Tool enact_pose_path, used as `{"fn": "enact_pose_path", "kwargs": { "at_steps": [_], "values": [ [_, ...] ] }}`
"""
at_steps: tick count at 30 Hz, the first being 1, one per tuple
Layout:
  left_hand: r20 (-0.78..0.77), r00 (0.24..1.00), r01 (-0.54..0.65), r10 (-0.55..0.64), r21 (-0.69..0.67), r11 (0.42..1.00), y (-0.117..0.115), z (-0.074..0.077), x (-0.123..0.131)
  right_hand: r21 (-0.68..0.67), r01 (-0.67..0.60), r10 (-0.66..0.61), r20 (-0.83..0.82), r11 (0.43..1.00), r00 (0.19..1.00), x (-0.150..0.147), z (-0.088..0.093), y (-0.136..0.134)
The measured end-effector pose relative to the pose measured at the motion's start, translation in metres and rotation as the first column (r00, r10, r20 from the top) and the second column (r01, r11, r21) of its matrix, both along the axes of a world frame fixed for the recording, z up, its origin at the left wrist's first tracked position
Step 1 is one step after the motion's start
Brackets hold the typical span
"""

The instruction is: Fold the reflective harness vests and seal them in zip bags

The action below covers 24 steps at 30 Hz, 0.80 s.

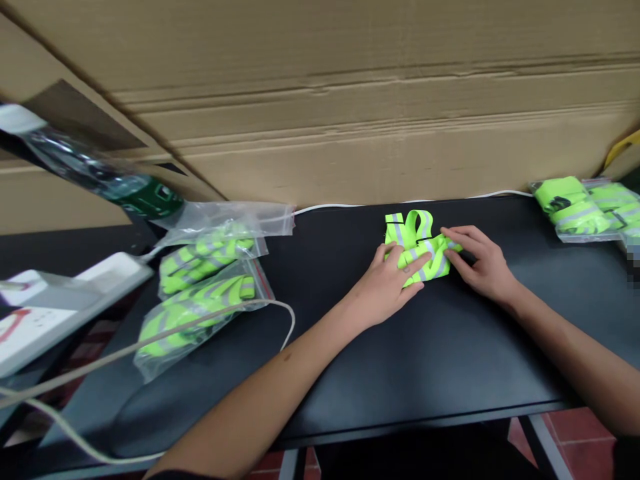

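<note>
A neon-green reflective strap bundle with grey stripes lies on the black table near its back edge. My left hand presses on the bundle's left side, fingers bent over the folded straps. From the right, my right hand holds the bundle's other end with thumb and fingers pinched on it. A loop of the strap sticks up behind my hands.
Clear zip bags of the same green straps lie at the left. More bagged straps sit at the far right. A cardboard wall stands behind the table. A white cable and a white device are at the left.
</note>
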<state>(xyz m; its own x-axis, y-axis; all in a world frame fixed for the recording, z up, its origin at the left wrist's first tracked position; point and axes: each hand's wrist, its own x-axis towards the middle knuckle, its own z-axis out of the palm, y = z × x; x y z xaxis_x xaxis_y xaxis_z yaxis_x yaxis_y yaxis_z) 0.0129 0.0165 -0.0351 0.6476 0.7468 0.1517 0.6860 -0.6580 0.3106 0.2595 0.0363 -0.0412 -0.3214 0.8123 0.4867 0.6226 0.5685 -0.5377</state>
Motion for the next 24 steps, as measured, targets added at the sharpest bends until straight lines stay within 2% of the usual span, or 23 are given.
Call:
{"fn": "enact_pose_path", "kwargs": {
  "at_steps": [2,4,6,8,11,13,15,19,21,24],
  "values": [
    [0.001,1.000,0.004,-0.004,-0.004,1.000,0.000,0.001,0.000,-0.068,0.078,-0.089,-0.174,0.995,0.981,-0.005,-0.004,-0.001],
    [0.005,1.000,0.001,-0.001,-0.010,1.000,0.000,0.001,0.001,-0.134,0.125,-0.164,-0.344,0.983,0.924,-0.010,-0.007,-0.003],
    [0.006,1.000,-0.002,0.002,-0.015,1.000,0.000,0.001,0.000,-0.161,0.173,-0.225,-0.408,0.972,0.885,-0.016,-0.007,-0.007],
    [0.007,1.000,0.002,-0.002,-0.013,1.000,0.001,0.001,0.000,-0.124,0.243,-0.272,-0.344,0.962,0.899,-0.020,-0.003,-0.011],
    [0.018,1.000,0.008,-0.008,-0.008,1.000,0.001,0.001,0.000,0.037,0.270,-0.263,-0.137,0.962,0.955,-0.028,0.005,-0.018],
    [0.027,1.000,0.006,-0.005,-0.013,1.000,0.001,0.001,0.000,0.142,0.190,-0.188,-0.022,0.972,0.982,-0.030,0.009,-0.022],
    [0.034,0.999,-0.001,0.001,-0.027,1.000,0.001,0.001,0.000,0.182,0.054,-0.067,0.067,0.982,0.995,-0.030,0.011,-0.025],
    [0.055,0.999,0.002,0.000,-0.044,0.999,0.000,0.004,-0.001,0.059,-0.202,0.186,0.203,0.978,0.961,-0.019,0.015,-0.030],
    [0.073,0.997,0.002,0.002,-0.055,0.998,0.000,0.005,-0.003,0.007,-0.259,0.249,0.252,0.966,0.935,-0.013,0.017,-0.029],
    [0.112,0.994,-0.004,0.015,-0.091,0.996,0.003,0.004,-0.006,0.001,-0.324,0.309,0.295,0.946,0.904,-0.006,0.018,-0.021]
  ]
}}
